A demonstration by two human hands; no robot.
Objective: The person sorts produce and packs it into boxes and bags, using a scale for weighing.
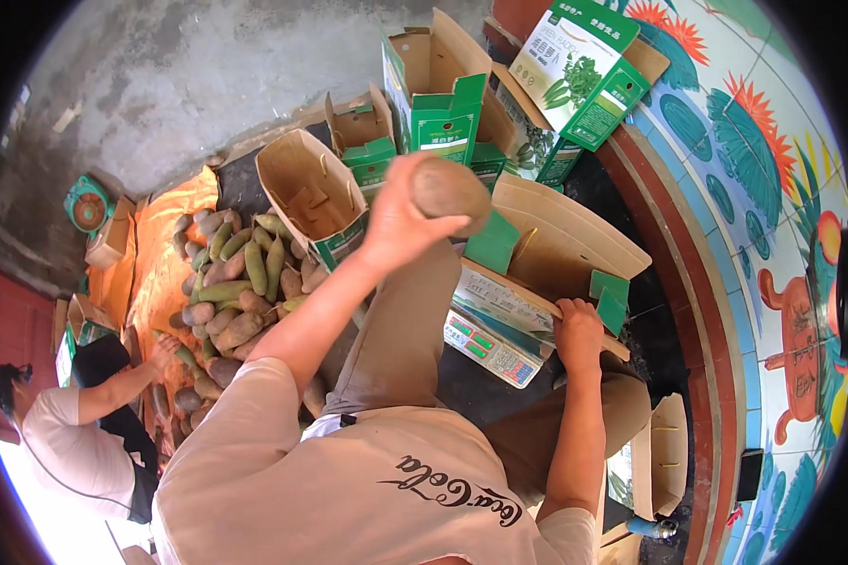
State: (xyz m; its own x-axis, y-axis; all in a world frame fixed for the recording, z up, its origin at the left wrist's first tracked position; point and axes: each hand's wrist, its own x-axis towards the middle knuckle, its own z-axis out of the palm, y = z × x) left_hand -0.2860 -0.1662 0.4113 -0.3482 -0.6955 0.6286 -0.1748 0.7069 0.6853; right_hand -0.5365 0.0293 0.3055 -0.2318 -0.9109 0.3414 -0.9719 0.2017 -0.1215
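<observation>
My left hand [400, 218] is raised in front of me, its fingers and thumb wrapped round a thick brownish radish [450, 195] seen nearly end-on. Hand and radish are slightly blurred. Over by my right knee, my right hand [579, 330] grips the near edge of an open green-and-white carton [565, 235]. The carton is tilted, and its inside is partly visible, with green end flaps. A digital scale [490, 348] with a lit display and keypad shows at the carton's near side.
A heap of green and brownish radishes [240, 273] lies on an orange sheet [165, 245] to my left. Several open cartons [311, 188] stand ahead. Another person [85, 424] reaches into the heap. A brick-edged tiled wall [725, 169] curves along the right.
</observation>
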